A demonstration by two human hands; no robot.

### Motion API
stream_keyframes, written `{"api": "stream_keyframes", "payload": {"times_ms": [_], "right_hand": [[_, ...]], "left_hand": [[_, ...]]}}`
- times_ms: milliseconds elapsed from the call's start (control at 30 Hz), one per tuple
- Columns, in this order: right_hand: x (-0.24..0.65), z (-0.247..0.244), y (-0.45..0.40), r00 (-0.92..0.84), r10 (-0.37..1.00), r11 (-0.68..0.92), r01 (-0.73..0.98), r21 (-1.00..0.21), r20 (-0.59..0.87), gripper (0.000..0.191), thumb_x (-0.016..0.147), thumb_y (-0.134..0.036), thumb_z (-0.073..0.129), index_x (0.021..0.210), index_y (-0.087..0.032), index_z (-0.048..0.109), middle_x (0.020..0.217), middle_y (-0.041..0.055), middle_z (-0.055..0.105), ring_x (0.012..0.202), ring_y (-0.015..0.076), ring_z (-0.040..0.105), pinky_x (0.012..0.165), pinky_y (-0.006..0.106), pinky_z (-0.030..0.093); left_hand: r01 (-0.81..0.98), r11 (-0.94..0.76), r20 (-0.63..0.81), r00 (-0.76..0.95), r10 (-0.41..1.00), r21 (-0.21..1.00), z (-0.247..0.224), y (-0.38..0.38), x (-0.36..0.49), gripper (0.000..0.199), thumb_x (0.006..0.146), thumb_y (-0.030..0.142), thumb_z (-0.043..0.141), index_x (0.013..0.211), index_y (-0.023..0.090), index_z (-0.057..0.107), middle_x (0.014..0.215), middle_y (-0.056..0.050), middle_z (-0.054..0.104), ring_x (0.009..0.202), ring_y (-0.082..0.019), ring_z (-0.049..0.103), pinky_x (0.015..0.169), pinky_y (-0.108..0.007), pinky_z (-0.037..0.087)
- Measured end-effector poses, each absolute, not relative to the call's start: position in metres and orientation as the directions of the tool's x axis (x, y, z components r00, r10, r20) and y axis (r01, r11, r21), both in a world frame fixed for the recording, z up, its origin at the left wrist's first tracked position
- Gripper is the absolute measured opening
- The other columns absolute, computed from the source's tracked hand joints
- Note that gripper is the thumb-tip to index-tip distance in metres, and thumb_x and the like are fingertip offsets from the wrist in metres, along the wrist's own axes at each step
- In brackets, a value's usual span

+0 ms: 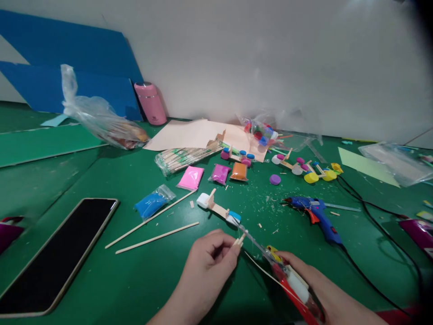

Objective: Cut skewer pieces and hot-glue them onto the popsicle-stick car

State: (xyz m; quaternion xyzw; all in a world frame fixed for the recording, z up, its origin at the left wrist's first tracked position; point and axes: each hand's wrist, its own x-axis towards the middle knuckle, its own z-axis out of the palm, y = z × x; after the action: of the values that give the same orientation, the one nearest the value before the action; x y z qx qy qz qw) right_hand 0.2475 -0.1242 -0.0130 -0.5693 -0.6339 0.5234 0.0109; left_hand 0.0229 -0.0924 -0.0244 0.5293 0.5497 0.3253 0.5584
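Note:
My left hand [214, 259] pinches a few short, pale wooden stick pieces [239, 241] at its fingertips. In my right hand [313, 275] is a red-handled tool [287, 284] with a long, thin metal end that looks like scissors; its tip points at the stick pieces. A thin pale strip [262, 268] curves across beside the tool. Just beyond my hands lies a small wooden toy car [219, 210] with white and blue cap wheels. Two long wooden sticks, one of them the nearer stick [157, 238], rest to the left.
A phone [61, 255] lies at left, near a blue clay packet [154, 201]. Pink [191, 178], purple [220, 174] and orange packets [239, 171] sit beyond. At right is a blue glue gun [314, 210] with a black cord. Bundled sticks [187, 157] and finished cars [238, 155] lie behind.

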Motion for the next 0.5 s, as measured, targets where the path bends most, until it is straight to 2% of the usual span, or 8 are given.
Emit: {"api": "stream_keyframes", "payload": {"times_ms": [167, 333, 500], "right_hand": [[0.245, -0.004, -0.12, -0.407, 0.716, -0.198, 0.661, -0.724, -0.567, 0.077, 0.067, -0.035, 0.065, 0.134, -0.02, 0.029, 0.136, 0.0088, 0.035, 0.121, 0.0279, 0.035, 0.099, 0.036, 0.031], [0.242, 0.002, -0.119, -0.414, 0.706, -0.214, 0.649, -0.73, -0.575, 0.072, 0.069, -0.031, 0.063, 0.133, -0.021, 0.031, 0.136, 0.0082, 0.037, 0.121, 0.0272, 0.037, 0.098, 0.036, 0.032], [0.239, 0.002, -0.118, -0.381, 0.69, -0.234, 0.687, -0.688, -0.615, 0.083, 0.064, -0.037, 0.066, 0.134, -0.015, 0.027, 0.138, 0.0124, 0.032, 0.123, 0.0287, 0.032, 0.101, 0.039, 0.026]], "left_hand": [[0.134, 0.359, -0.382, 0.233, 0.894, 0.923, -0.022, -0.09, 0.02, 0.025, 0.073, 0.034, 0.052, 0.059, 0.014, 0.053, 0.055, 0.003, 0.039, 0.052, -0.009, 0.032, 0.048, -0.022, 0.026], [0.07, 0.439, -0.442, 0.24, 0.864, 0.896, -0.018, -0.087, 0.02, 0.023, 0.071, 0.033, 0.055, 0.06, 0.013, 0.052, 0.054, 0.004, 0.039, 0.052, -0.008, 0.03, 0.047, -0.021, 0.023], [0.035, 0.451, -0.444, 0.251, 0.86, 0.892, -0.017, -0.086, 0.02, 0.024, 0.069, 0.033, 0.057, 0.058, 0.013, 0.052, 0.053, 0.005, 0.039, 0.051, -0.007, 0.03, 0.046, -0.021, 0.022]]}}
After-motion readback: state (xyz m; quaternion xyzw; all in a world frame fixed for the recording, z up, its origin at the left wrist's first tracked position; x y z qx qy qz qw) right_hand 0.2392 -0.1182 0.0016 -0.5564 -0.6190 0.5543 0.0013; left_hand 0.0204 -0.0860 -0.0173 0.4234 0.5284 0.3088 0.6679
